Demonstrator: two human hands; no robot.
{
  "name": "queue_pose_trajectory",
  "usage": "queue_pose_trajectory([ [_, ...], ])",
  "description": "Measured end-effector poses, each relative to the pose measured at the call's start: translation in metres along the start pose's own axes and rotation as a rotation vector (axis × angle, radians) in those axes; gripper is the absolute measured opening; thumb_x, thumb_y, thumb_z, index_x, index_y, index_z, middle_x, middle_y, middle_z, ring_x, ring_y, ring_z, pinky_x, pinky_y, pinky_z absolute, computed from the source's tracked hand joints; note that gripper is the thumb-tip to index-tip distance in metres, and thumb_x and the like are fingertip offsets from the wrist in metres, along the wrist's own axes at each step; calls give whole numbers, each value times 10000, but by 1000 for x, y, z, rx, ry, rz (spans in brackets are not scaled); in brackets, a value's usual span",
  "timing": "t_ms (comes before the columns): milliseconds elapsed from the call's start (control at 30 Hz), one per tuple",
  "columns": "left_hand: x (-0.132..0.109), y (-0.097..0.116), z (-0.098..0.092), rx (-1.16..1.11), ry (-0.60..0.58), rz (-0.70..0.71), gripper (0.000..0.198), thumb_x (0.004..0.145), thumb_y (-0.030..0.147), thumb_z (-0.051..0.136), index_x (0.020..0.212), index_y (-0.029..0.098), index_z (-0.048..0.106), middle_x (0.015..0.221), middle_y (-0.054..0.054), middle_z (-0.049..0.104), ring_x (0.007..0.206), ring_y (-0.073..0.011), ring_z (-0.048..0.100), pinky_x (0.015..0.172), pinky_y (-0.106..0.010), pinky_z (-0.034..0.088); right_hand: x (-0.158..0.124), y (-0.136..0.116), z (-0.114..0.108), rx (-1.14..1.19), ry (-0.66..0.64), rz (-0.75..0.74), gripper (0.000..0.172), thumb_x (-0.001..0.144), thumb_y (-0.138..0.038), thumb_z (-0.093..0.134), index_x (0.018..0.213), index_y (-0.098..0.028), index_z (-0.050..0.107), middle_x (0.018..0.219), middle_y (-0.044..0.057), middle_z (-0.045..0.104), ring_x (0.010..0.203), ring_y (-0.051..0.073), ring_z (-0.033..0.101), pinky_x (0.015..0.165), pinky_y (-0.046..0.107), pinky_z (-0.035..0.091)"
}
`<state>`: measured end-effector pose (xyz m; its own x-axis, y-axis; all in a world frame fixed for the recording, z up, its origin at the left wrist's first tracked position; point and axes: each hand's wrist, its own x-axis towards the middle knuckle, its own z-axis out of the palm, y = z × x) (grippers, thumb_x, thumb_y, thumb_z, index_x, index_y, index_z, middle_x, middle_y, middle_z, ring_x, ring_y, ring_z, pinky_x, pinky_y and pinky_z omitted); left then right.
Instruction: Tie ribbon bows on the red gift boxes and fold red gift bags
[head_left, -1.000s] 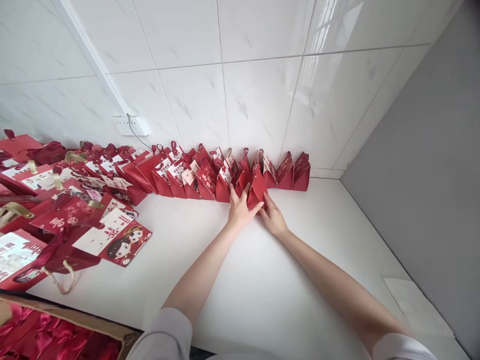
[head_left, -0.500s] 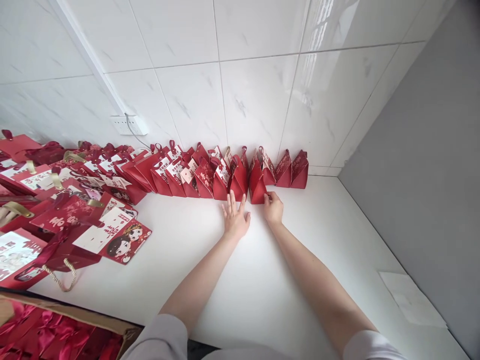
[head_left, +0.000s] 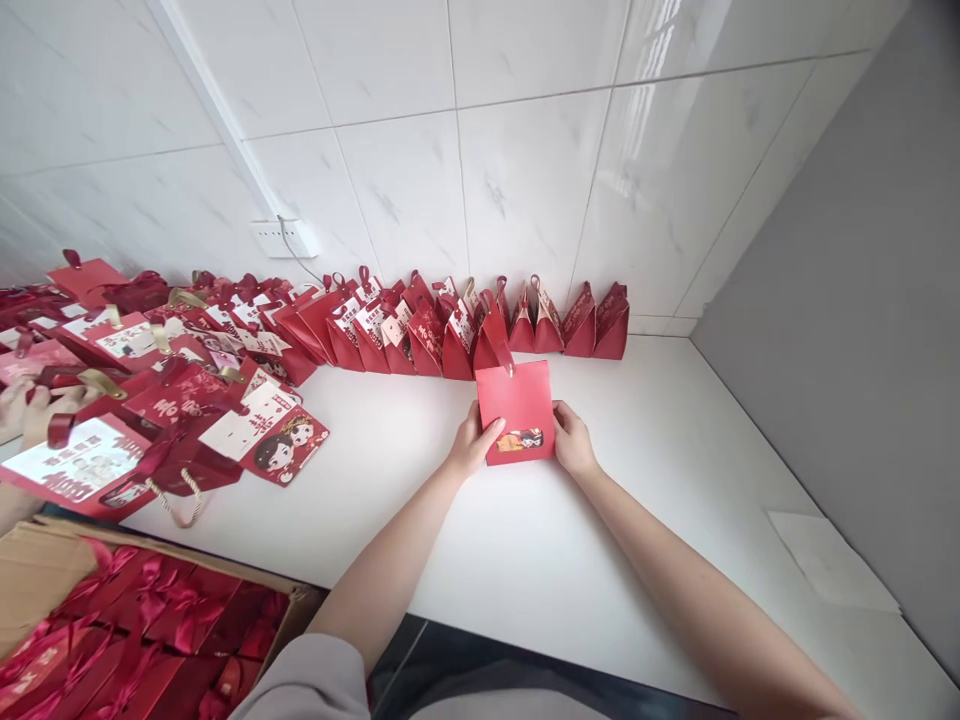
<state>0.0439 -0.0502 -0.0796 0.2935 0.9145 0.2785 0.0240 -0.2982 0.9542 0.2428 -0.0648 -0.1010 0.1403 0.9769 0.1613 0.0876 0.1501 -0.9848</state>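
Observation:
A red gift box (head_left: 514, 398) with a ribbon loop on top and a small picture near its bottom edge faces me, in front of the row by the wall. My left hand (head_left: 472, 440) grips its left side, thumb across the front face. On the opposite side my right hand (head_left: 573, 438) is closed on the box's edge, its fingertips partly hidden behind the box. Behind it stand several similar red gift boxes (head_left: 427, 338) with ribbon loops, some bearing white printed panels.
Many more red boxes crowd the left of the white table (head_left: 390, 450). Two cards (head_left: 285, 440) hang over the near boxes. A cardboard carton (head_left: 300, 605) of ribboned red boxes stands lower left. Another person's hand (head_left: 56, 405) touches boxes at far left. White paper (head_left: 832, 560) lies right.
The box my right hand touched is out of the row, nearer me, with its broad face turned toward me. My left hand, earlier spread on the table, now grips it too. The view has shifted.

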Motion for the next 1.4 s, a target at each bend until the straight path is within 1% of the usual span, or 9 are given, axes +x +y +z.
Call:
queue_pose_trajectory([
  [100,-2,3,-4,23,35,-43,461,861,485,615,1176,159,532,1251,-126,630,1126,-259,623,934,-358,508,-7,-4,7,21,18,-29,484,937,-612,377,1150,-236,595,1211,74,670,1106,261,609,972,420,472],
  [233,1,4,-10,57,48,-56,491,876,532,569,1212,177,528,1278,-114,630,1144,-255,621,945,-357,505,-13,-8,8,107,-169,-95,517,927,-578,479,1341,-269,472,1427,52,536,1301,236,511,1087,398,419],
  [300,2,4,-10,80,65,-74,518,908,577,480,1238,181,527,1280,-112,636,1153,-256,622,961,-369,500,-14,-9,8,94,-230,-81,535,908,-562,531,1346,-262,467,1399,59,563,1262,241,549,1067,403,446],
  [467,0,8,-8,73,91,-101,598,935,628,357,1282,171,530,1288,-119,637,1168,-260,619,998,-393,490,-15,-11,8,46,-228,-48,526,922,-566,498,1352,-264,473,1357,59,598,1177,240,608,1030,415,475],
  [800,0,10,-9,-8,95,-171,576,948,587,386,1330,179,525,1338,-113,608,1205,-268,591,1018,-390,473,-17,-19,6,85,-243,6,455,924,-522,536,1280,-240,514,1281,71,638,1058,234,650,934,392,529],
  [967,-2,7,-16,-56,4,-144,552,935,541,460,1379,214,490,1337,-105,602,1189,-280,585,969,-376,493,-21,-24,1,55,-240,96,435,960,-513,472,1302,-251,532,1257,74,651,1000,242,663,855,378,543],
  [1100,-1,12,-21,-165,-17,-239,537,921,491,518,1391,236,469,1360,-108,577,1181,-285,588,926,-370,522,-20,-26,0,58,-278,114,447,973,-501,442,1340,-258,518,1263,74,648,1014,247,660,837,360,548],
  [1233,0,22,-18,-313,46,-317,520,889,444,582,1359,240,493,1283,-110,629,1113,-286,633,893,-376,542,-20,-25,0,4,-320,48,444,971,-481,451,1347,-252,511,1261,85,646,1024,250,652,833,359,546],
  [1400,0,41,-30,-266,191,-207,499,766,376,730,1217,232,570,1056,-71,711,868,-228,692,749,-331,572,-22,-26,-1,-161,-416,-154,495,953,-445,494,1420,-284,455,1297,84,619,1110,277,612,944,415,504],
])
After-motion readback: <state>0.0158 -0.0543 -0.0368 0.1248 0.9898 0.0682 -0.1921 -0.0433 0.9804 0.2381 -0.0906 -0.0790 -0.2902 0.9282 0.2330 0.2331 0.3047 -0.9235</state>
